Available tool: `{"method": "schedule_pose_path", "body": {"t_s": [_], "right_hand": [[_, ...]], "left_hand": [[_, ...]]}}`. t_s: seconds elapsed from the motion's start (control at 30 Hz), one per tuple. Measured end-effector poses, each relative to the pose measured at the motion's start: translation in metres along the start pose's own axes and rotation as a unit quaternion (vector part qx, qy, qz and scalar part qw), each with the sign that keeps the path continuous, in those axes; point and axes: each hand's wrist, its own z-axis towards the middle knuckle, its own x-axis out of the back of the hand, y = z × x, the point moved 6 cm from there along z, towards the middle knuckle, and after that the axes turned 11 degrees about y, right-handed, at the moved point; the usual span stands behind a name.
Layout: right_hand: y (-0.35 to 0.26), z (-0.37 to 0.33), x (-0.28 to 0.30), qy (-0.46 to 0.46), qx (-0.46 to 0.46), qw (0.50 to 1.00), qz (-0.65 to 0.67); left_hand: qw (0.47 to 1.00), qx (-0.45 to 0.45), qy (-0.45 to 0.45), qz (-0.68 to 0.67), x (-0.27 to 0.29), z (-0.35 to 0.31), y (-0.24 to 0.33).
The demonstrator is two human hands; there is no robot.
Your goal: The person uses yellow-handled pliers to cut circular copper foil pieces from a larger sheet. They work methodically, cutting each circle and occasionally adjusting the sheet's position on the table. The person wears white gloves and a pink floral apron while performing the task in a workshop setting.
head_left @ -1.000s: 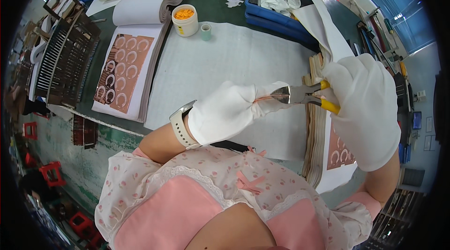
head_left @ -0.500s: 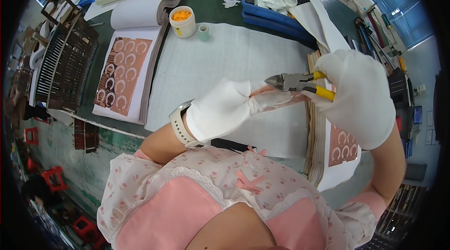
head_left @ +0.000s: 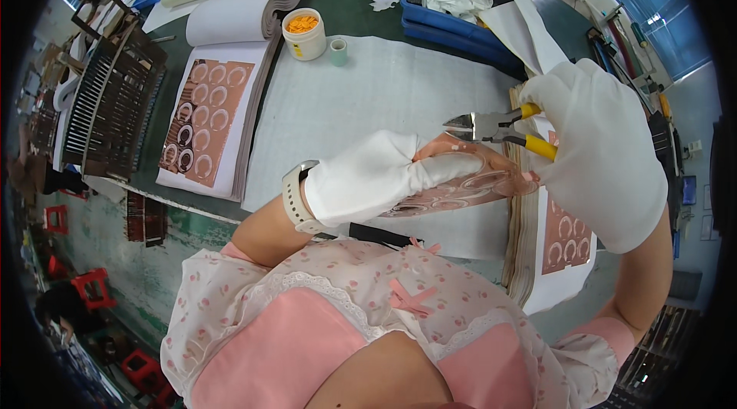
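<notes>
My left hand [head_left: 361, 179], in a white glove, pinches a thin copper-coloured sheet [head_left: 457, 192] patterned with pale rings. The sheet is tilted above the white work surface. White glove also covers my right hand [head_left: 599, 152], which is closed around the yellow handles of a pair of cutting pliers [head_left: 485, 126]. The handles are spread apart. The pliers' jaws point left, close to the sheet's upper edge; whether they touch it I cannot tell. Part of the sheet is hidden behind my left fingers.
A paper stack [head_left: 173, 167] with a ring-patterned sheet lies left, another stack [head_left: 522, 255] right. Behind stand a white tub [head_left: 305, 45] of orange pieces, a small green roll [head_left: 338, 53] and a blue bin [head_left: 437, 31]. A dark rack [head_left: 107, 102] stands far left.
The copper-coloured sheet has turned in my left hand, so its ringed face shows more. My right hand with the pliers has shifted slightly right.
</notes>
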Motion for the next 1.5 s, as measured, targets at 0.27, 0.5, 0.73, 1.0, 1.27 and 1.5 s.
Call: {"method": "schedule_pose_path", "body": {"t_s": [0.27,0.5,0.73,1.0,1.27,1.5], "right_hand": [[-0.001,0.002,0.002,-0.018,0.012,1.000,-0.013],[-0.002,0.001,0.006,0.033,0.035,0.999,0.024],[-0.002,0.002,0.003,0.025,0.018,0.999,0.024],[-0.001,0.002,0.000,0.012,0.009,0.999,0.039],[0.000,0.002,-0.003,0.005,0.001,0.999,0.043],[0.001,0.001,-0.006,0.004,-0.010,0.998,0.057]], "left_hand": [[0.996,0.086,0.032,0.006,0.001,0.000,-0.003],[0.997,0.034,0.002,-0.075,-0.001,0.000,0.001],[0.998,0.025,0.003,-0.064,0.000,-0.001,0.000],[0.998,0.052,-0.009,-0.038,-0.001,-0.001,0.001],[0.998,0.022,-0.042,-0.029,0.000,-0.001,-0.002],[0.995,0.053,-0.057,-0.063,-0.003,-0.001,0.001]]}}
